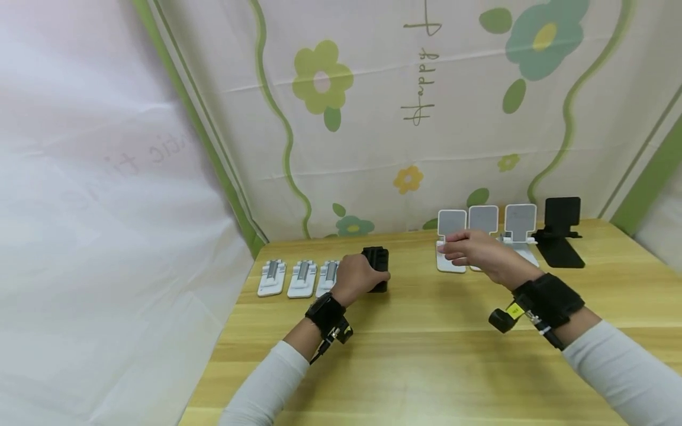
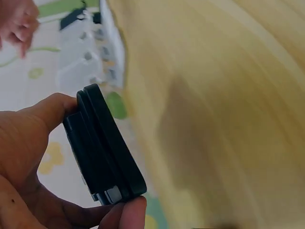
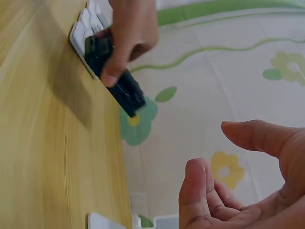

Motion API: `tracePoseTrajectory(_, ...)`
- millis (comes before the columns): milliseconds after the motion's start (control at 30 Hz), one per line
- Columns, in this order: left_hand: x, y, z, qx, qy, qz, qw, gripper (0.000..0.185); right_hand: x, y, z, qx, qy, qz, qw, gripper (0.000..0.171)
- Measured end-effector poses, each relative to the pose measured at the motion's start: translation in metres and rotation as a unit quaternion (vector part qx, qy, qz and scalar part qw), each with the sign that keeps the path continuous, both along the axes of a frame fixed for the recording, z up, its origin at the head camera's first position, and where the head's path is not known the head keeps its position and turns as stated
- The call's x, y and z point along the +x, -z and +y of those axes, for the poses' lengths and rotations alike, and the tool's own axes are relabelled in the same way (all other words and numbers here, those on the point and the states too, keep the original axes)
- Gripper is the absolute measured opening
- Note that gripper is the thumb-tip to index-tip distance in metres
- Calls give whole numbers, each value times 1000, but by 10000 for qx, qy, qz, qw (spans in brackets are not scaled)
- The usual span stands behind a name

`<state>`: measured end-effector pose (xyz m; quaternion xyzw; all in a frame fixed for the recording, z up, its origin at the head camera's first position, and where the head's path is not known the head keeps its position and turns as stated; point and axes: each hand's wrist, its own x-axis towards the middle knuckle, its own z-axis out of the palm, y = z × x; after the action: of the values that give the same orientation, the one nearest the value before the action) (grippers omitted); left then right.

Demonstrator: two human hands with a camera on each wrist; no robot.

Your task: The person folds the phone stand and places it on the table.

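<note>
- The left hand point(image 1: 358, 277) covered the near part of the folded black stand point(image 1: 376, 264) and part of the nearest folded white stand point(image 1: 328, 278).
- The right hand point(image 1: 479, 254) hid the lower parts of the upright white stands point(image 1: 452, 223).
- In the left-wrist view, the table point(image 2: 228, 114) was blurred by motion.
- In the right-wrist view, the right hand's palm ran off the bottom and right edges.

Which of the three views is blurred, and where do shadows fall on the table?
Left wrist view: the wooden table is smeared, while the folded black stand in the left hand is sharp. Head view: sharp, soft shadow under the left hand. Right wrist view: the right hand is slightly soft; the stand's shadow darkens the wood.
</note>
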<state>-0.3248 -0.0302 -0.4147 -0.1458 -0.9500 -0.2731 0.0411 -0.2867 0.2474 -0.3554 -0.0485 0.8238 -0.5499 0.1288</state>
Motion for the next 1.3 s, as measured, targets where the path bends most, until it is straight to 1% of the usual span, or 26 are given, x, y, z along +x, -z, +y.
tracePoseTrajectory(167,-11,15,-5,-221,-253,-171,9993,61,0,2,9,37,73,-1,10000,72)
tracePoseTrajectory(300,-16,22,-6,-375,-296,-176,9987,61,-2,4,10,101,146,-61,9998,74)
tracePoseTrajectory(467,-18,27,-7,-321,-253,-13,9992,61,-3,7,13,108,138,-37,9998,73)
tracePoseTrajectory(633,-17,32,-9,-413,-272,227,9985,64,-8,12,14,213,144,83,9996,71)
tracePoseTrajectory(767,-17,35,-10,-468,-291,369,9978,65,-19,15,16,439,292,328,9981,63)
tracePoseTrajectory(833,-16,35,-9,-554,-268,427,9972,65,-26,16,18,749,465,628,9941,57)
tracePoseTrajectory(900,-15,36,-8,-635,-209,462,9967,65,-34,18,20,1146,677,990,9861,50)
tracePoseTrajectory(967,-15,37,-8,-689,-177,446,9965,65,-41,19,23,1540,847,1357,9750,43)
tracePoseTrajectory(1067,-17,38,-8,-654,-296,350,9968,63,-54,21,26,2028,987,1822,9570,36)
tracePoseTrajectory(1133,-19,39,-8,-664,-373,310,9966,63,-63,23,28,2335,1007,2151,9429,34)
tracePoseTrajectory(1167,-20,39,-7,-709,-398,298,9962,63,-67,24,29,2499,1035,2342,9338,34)
tracePoseTrajectory(1233,-21,39,-7,-827,-389,310,9953,63,-76,26,31,2873,1062,2747,9114,37)
tracePoseTrajectory(1300,-23,39,-6,-983,-350,330,9940,64,-83,28,33,3198,1042,3022,8919,44)
